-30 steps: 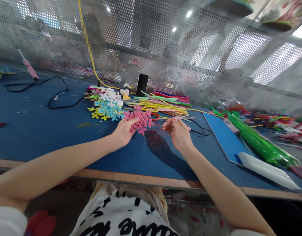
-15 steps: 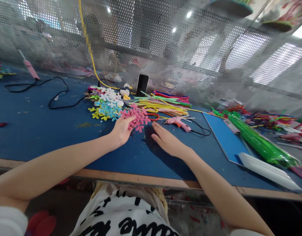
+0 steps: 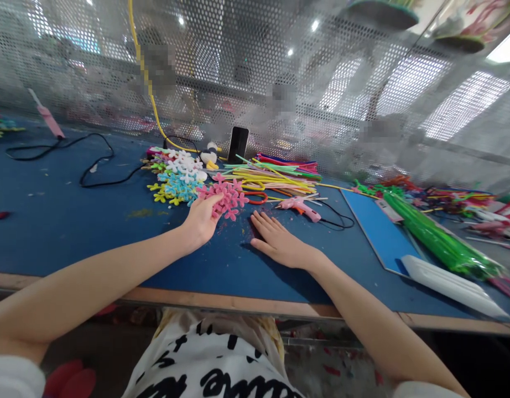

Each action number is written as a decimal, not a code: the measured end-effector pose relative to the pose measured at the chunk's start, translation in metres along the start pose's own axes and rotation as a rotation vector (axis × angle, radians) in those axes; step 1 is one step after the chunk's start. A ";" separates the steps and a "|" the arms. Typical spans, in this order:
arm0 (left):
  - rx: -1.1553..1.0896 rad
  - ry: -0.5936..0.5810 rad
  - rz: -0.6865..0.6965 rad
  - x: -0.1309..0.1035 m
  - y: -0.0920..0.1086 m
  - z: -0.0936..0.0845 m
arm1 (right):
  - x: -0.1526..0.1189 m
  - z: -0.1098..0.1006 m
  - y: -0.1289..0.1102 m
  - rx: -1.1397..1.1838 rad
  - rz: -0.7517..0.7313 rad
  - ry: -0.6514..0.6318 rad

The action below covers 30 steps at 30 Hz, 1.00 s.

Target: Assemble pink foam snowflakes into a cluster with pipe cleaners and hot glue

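My left hand (image 3: 203, 224) is closed round a bunch of pink pipe-cleaner flowers (image 3: 230, 200), which fans out past the thumb above the blue table. To the right, my right hand (image 3: 282, 240) lies palm down on the tabletop with its fingers stretched out and nothing in it. Just behind the pink bunch is a heap of white, blue and yellow pipe-cleaner flowers (image 3: 176, 179). A pink glue gun (image 3: 300, 208) rests beyond my right fingertips, and orange-handled scissors (image 3: 255, 197) lie partly under the loose pipe cleaners (image 3: 275, 179).
A phone (image 3: 238, 145) stands against the perforated metal screen (image 3: 255, 72). On the right are a blue board (image 3: 369, 232), a bag of green pipe cleaners (image 3: 441, 237) and a white plastic piece (image 3: 454, 287). A black cord (image 3: 109, 179) crosses the left side near another pink tool (image 3: 51, 120).
My right hand has come down flat onto the table with its fingers more spread. My left hand still holds the pink flowers, hardly shifted.
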<state>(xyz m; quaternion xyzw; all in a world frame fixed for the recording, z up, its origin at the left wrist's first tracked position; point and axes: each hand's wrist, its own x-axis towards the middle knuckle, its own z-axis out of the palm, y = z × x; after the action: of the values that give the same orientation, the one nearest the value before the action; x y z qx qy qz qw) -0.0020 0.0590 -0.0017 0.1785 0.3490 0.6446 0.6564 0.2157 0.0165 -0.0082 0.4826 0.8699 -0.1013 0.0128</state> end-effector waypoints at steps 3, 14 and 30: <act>-0.014 0.001 -0.002 0.000 0.002 0.000 | -0.004 -0.001 -0.013 0.017 -0.044 -0.034; 0.038 0.023 -0.051 -0.002 0.000 0.002 | 0.023 0.002 0.012 -0.018 -0.043 0.058; 0.049 -0.014 -0.059 0.000 -0.004 0.002 | 0.022 0.001 -0.003 -0.039 -0.138 0.040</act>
<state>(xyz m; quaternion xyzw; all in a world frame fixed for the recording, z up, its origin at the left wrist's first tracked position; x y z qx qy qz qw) 0.0022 0.0587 -0.0033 0.1888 0.3652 0.6151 0.6728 0.2014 0.0332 -0.0114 0.4233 0.9029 -0.0753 -0.0025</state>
